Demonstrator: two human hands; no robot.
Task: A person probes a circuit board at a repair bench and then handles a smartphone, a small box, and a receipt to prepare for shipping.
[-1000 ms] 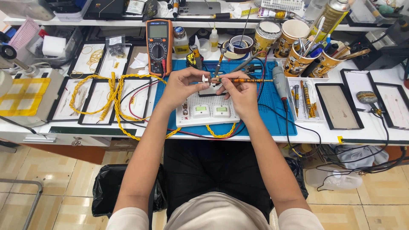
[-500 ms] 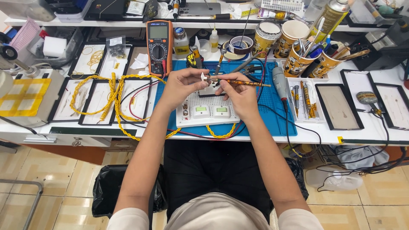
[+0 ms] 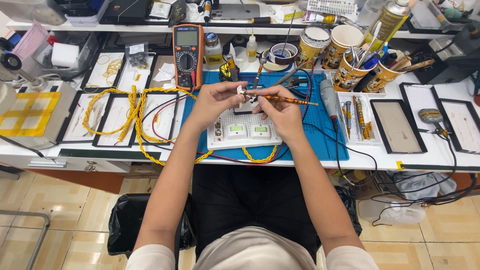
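My left hand [image 3: 212,101] pinches a small white part [image 3: 240,90] above a white perforated board [image 3: 243,133] that carries two pale green-faced modules. My right hand [image 3: 281,111] holds a thin orange-and-black patterned tool [image 3: 285,100] like a pen, its tip pointing left at the small white part. Both hands hover over the blue work mat [image 3: 310,125] at the middle of the bench. Red and black wires run out from under the board.
An orange multimeter [image 3: 187,55] stands behind my left hand. Yellow braided cables [image 3: 137,117] lie over black-framed trays on the left. Patterned cups [image 3: 350,70] of tools, a tape roll [image 3: 281,52], an electric screwdriver [image 3: 329,97] and more trays [image 3: 397,125] sit right. A black bag [image 3: 122,227] is below.
Both hands stay over the board with only slight shifts. The patterned tool has tilted a little and its tip sits closer to the white part.
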